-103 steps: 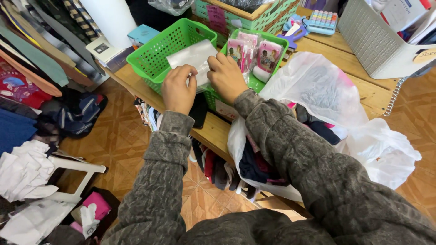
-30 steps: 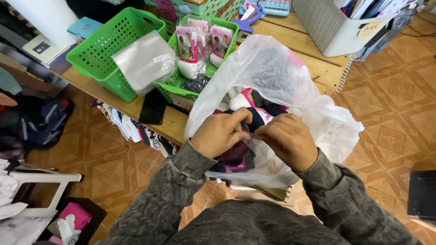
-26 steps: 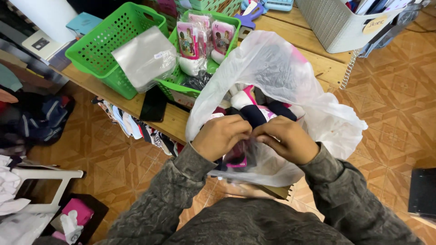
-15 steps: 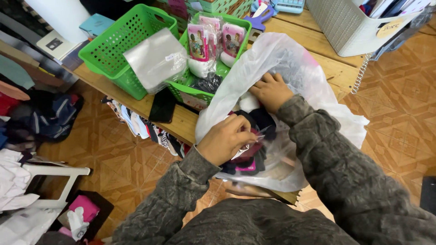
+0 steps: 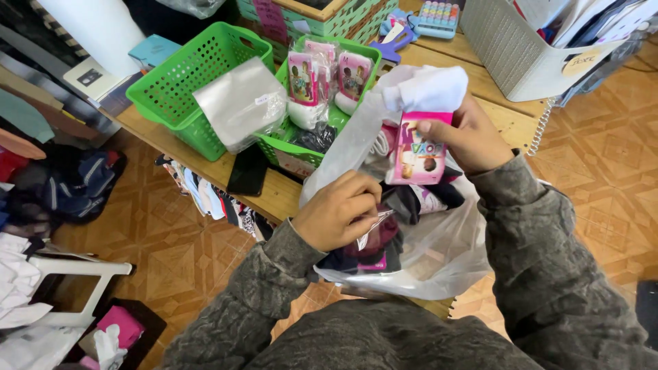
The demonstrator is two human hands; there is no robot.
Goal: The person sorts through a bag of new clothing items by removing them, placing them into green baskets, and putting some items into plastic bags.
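My right hand [image 5: 467, 136] holds up a pair of white socks [image 5: 430, 90] with a pink card label [image 5: 419, 151], lifted above a large white plastic bag [image 5: 439, 257] full of dark and pink garments. My left hand [image 5: 337, 211] pinches a small clear plastic sleeve [image 5: 370, 228] at the bag's near edge. The bag rests against the wooden table's [image 5: 274, 192] front edge.
Two green perforated baskets sit on the table: the left basket [image 5: 181, 82] holds a stack of clear sleeves [image 5: 240, 103], the right basket [image 5: 312, 147] holds packaged socks [image 5: 327, 75]. A black phone [image 5: 248, 171] lies by them. A grey bin [image 5: 528, 48] stands far right. Clothes and a white stool [image 5: 68, 288] crowd the tiled floor left.
My right hand has gone from pinching the sleeve with the left, into the bag, then risen out holding the labelled white socks. My left hand has kept hold of the clear sleeve.
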